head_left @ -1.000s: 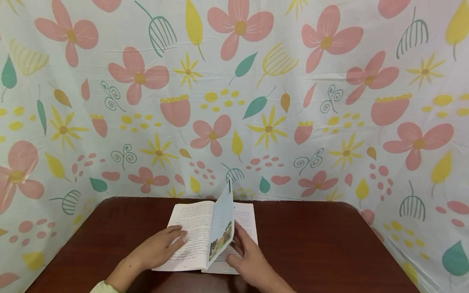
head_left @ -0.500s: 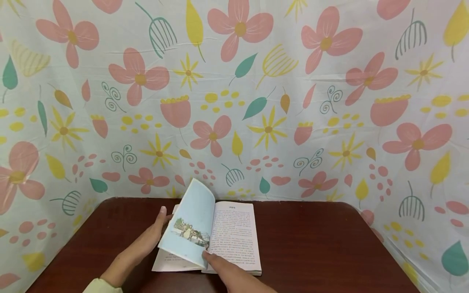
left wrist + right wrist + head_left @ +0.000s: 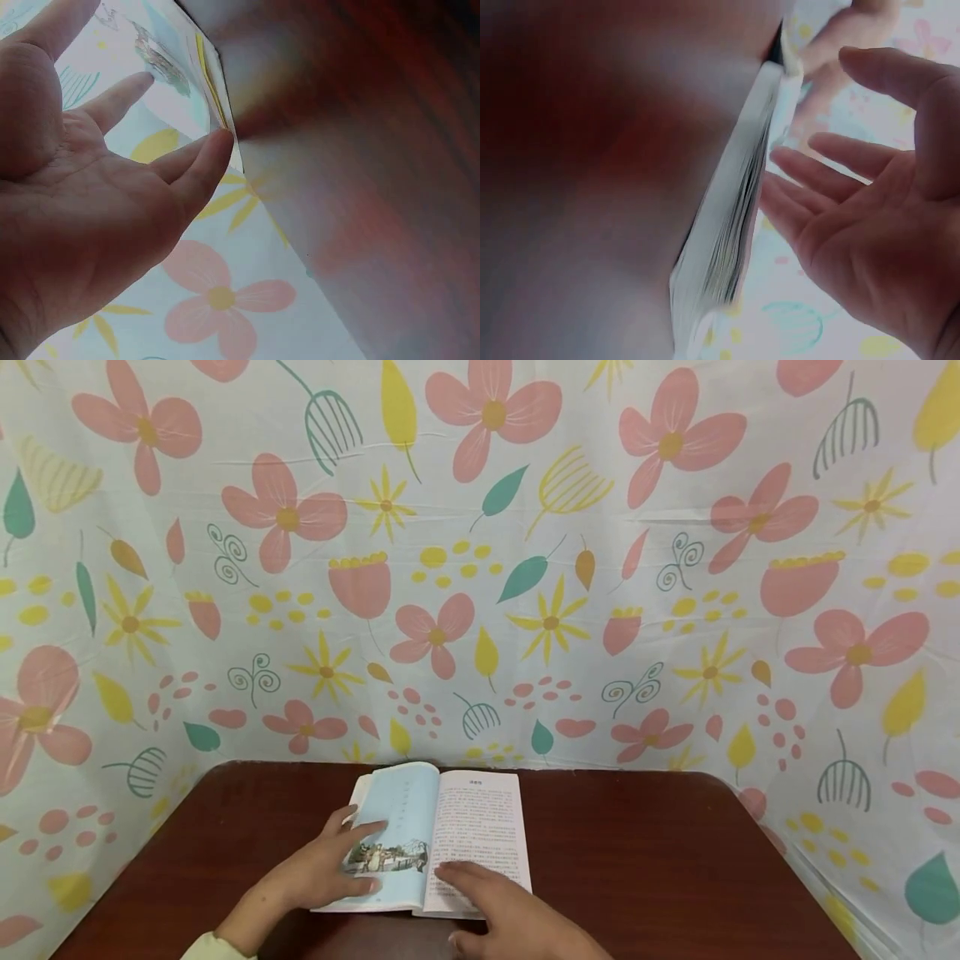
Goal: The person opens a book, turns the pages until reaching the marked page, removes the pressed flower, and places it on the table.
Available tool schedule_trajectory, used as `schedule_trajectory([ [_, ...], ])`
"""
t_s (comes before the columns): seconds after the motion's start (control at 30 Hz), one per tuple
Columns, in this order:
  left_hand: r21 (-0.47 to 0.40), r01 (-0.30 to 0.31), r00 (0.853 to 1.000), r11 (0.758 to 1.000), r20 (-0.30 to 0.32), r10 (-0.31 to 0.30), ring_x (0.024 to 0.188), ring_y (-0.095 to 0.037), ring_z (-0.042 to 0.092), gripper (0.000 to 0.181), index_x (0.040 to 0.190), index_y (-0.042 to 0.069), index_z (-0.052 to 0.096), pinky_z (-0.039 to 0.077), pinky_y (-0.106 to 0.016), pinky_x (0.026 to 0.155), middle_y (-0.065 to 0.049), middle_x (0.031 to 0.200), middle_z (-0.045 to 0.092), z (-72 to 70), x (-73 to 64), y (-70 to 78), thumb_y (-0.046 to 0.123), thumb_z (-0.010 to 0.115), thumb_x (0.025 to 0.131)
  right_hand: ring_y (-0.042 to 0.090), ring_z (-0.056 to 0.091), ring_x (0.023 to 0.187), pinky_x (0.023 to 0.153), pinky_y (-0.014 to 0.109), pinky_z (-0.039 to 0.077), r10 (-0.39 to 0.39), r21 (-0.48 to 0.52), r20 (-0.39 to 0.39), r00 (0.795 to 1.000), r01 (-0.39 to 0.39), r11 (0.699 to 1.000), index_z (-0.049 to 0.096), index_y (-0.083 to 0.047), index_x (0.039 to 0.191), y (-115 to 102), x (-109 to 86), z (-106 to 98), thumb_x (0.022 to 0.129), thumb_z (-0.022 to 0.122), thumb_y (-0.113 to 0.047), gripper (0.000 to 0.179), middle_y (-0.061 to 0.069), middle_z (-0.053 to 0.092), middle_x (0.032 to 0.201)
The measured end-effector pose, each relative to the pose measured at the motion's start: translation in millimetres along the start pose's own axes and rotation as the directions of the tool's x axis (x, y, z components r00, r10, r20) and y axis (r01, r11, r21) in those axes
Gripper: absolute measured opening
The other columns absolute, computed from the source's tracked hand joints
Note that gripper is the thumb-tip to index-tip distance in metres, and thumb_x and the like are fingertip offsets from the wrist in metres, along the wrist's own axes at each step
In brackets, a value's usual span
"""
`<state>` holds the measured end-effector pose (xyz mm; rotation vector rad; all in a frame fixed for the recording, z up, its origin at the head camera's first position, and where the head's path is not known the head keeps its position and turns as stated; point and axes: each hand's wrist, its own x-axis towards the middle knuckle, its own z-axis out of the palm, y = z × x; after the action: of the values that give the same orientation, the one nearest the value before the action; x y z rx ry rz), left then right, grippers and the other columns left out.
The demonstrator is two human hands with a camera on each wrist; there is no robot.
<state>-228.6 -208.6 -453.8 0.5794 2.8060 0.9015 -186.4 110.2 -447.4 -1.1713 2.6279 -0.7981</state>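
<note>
An open book lies on the dark wooden table. Its left side is a light blue page with a picture of figures and a few characters; its right side is printed text. My left hand rests with spread fingers on the blue page, near its outer edge. Over the lower part of the right page my right hand reaches with extended fingers. In the right wrist view the book's page edges show as a thick stack, and that hand's fingers touch or hover by the top page; which, I cannot tell.
The dark red-brown table extends on both sides of the book. Behind it hangs a white curtain printed with pink flowers and leaves, meeting the table's far edge.
The blue picture leaf has turned over from right to left and now lies nearly flat. My left hand has come onto it; my right hand has let go and moved back to the right.
</note>
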Motion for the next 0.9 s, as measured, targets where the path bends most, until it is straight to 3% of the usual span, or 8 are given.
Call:
schedule_trajectory([
  [0.17,0.071,-0.011,1.0,0.997,0.022,0.009,0.136,-0.041,0.04,0.075,0.144,0.015,0.054,0.043,-0.058,0.099,-0.022,0.155,0.032,2.3,-1.8,-2.6,0.042,0.083,0.08,0.018,0.051,0.131,0.103,0.036,0.046,-0.001,-0.19,-0.097,0.995,-0.018,0.982,0.061,-0.015,0.136,14,-1.7,-8,0.088,0.076,-0.03,0.052,0.003,0.053,0.143],
  [0.3,0.085,0.016,1.0,0.996,0.025,-0.018,0.137,-0.038,0.04,0.073,0.142,0.014,0.056,0.041,-0.057,0.101,-0.018,0.155,0.036,3.7,-1.0,-3.4,0.036,0.085,0.079,0.015,0.057,0.122,0.095,0.03,0.05,-0.005,-0.264,-0.112,0.994,-0.025,0.964,0.072,-0.019,0.116,20,-2.4,-13,0.083,0.082,-0.028,0.036,-0.001,0.059,0.133],
  [0.47,0.096,0.054,0.998,0.994,0.026,-0.057,0.137,-0.035,0.041,0.072,0.142,0.017,0.057,0.042,-0.055,0.101,-0.015,0.156,0.036,4.9,1.0,-2.6,0.035,0.085,0.078,0.012,0.058,0.119,0.09,0.027,0.051,0.015,-0.271,-0.095,0.995,-0.04,0.962,0.077,-0.024,0.106,21,-2.4,-17,0.084,0.082,-0.026,0.023,-0.004,0.062,0.13],
  [0.67,0.102,0.042,0.999,0.994,0.025,-0.044,0.137,-0.036,0.042,0.073,0.142,0.016,0.057,0.042,-0.056,0.1,-0.016,0.156,0.036,3.1,-1.0,0.1,0.035,0.085,0.078,0.009,0.062,0.113,0.084,0.022,0.052,-0.013,-0.21,-0.073,0.997,-0.003,0.978,0.078,-0.023,0.093,21,-4.1,-24,0.089,0.077,-0.017,0.007,-0.005,0.067,0.123],
  [0.8,0.105,0.02,0.999,0.994,0.029,-0.023,0.137,-0.037,0.041,0.074,0.143,0.014,0.056,0.041,-0.056,0.101,-0.017,0.156,0.035,1.9,-2.2,0.6,0.035,0.085,0.079,0.004,0.065,0.097,0.077,0.019,0.051,-0.108,-0.204,-0.122,0.987,0.081,0.976,0.074,-0.02,0.086,23,-5.1,-27,0.088,0.073,-0.002,0.018,-0.008,0.07,0.104],
  [0.9,0.098,0.016,0.999,0.995,0.035,-0.019,0.139,-0.038,0.039,0.073,0.143,0.014,0.055,0.041,-0.057,0.102,-0.018,0.156,0.034,1.6,-3.1,-0.2,0.034,0.084,0.079,0.007,0.064,0.097,0.08,0.023,0.052,-0.108,-0.258,-0.207,0.972,0.053,0.965,0.071,-0.019,0.086,25,-4.4,-26,0.084,0.071,0.0,0.019,-0.007,0.068,0.103],
])
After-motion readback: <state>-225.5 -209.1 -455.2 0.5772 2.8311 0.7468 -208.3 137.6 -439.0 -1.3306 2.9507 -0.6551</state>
